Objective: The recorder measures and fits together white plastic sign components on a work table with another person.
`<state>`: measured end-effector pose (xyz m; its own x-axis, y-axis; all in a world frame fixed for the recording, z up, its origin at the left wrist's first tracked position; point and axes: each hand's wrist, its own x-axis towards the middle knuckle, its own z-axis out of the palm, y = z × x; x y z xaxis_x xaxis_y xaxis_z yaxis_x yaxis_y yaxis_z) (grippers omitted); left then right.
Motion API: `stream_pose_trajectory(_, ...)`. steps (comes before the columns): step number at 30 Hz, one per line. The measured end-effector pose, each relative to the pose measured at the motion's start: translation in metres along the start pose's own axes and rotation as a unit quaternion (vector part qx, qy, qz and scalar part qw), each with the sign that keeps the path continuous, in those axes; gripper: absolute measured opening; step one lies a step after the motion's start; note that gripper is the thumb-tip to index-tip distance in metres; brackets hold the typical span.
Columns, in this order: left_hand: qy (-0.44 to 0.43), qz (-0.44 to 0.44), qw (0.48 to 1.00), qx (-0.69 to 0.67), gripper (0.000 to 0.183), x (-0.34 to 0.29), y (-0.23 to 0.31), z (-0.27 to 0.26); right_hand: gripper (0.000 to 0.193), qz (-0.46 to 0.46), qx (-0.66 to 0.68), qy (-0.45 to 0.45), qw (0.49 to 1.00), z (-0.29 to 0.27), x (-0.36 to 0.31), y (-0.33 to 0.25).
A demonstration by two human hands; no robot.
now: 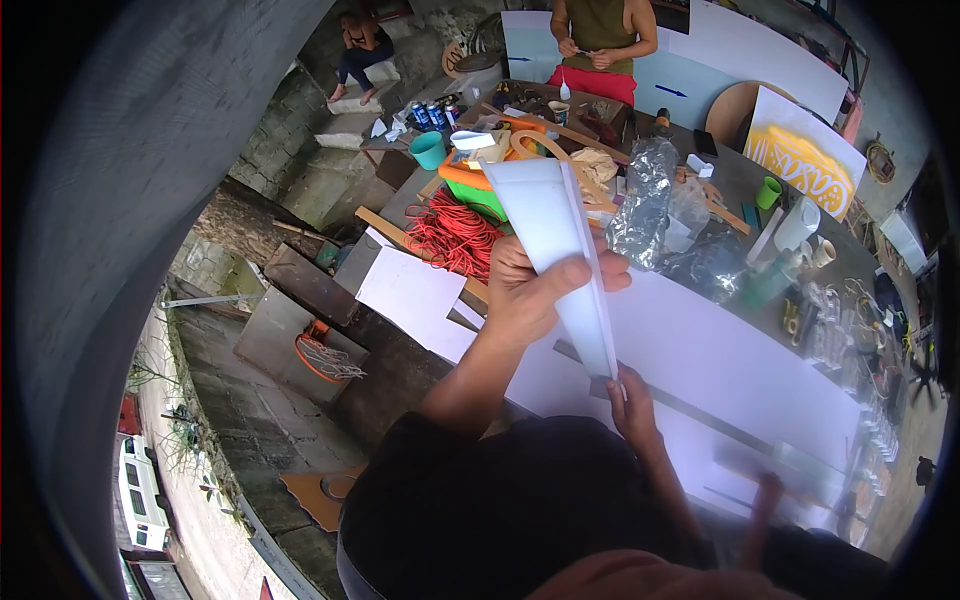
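My left hand (540,295) grips a long white folded strip (545,215), its thumb across the face and its fingers behind. The strip stands tilted above the table, wide at the top and narrowing downward, with a raised lip along its right side. At the narrow lower end, my right hand (635,408) is closed on the strip, fingers partly hidden. Below lies a large white sheet (700,330), and a long grey metal straightedge (700,412) rests across it. A blurred arm-like shape (765,505) shows right of my right forearm; I cannot tell whose it is.
Coiled red cord (450,235), a teal cup (428,151), clear plastic wrap (642,210) and a green cup (769,193) crowd the table's far side. Another person (605,40) stands beyond it. Someone sits on steps (362,50) at far left. A hoop with net (325,352) lies left.
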<state>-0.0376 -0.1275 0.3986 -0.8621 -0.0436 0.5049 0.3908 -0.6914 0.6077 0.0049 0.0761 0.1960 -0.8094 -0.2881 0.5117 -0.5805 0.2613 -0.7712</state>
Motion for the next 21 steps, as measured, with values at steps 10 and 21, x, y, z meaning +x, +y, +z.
stream_pose_trajectory(10,-0.027,0.014,0.999,0.037,0.030,-0.007,-0.011,-0.013,0.020,0.049,-0.044,-0.069,0.995,0.009,-0.011,0.022)
stream_pose_trajectory(21,-0.021,-0.013,0.998,0.055,0.038,-0.011,-0.012,-0.022,0.022,0.087,-0.046,-0.102,0.990,0.014,-0.007,0.029)
